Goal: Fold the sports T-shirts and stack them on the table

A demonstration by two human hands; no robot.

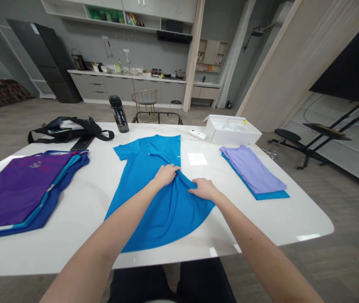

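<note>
A blue short-sleeved shirt (pixel 148 202) lies spread on the white table, its collar toward the far side and its hem toward me. Its right part is gathered into creases between my hands, and the right sleeve is folded over out of sight. My left hand (pixel 166 174) is closed on the cloth near the middle of the shirt. At the right edge, my right hand (pixel 204 188) pinches the fabric between thumb and fingers. Small white lettering shows on the shirt's chest.
Left on the table (pixel 230 219) lies a stack of purple and blue shirts (pixel 24 189); beyond it are a black bag (pixel 68 128), a phone (pixel 82 143) and a bottle (pixel 119 114). Folded lilac and blue clothes (pixel 252 170), a white box (pixel 233 130) and a small white device (pixel 197 134) sit right.
</note>
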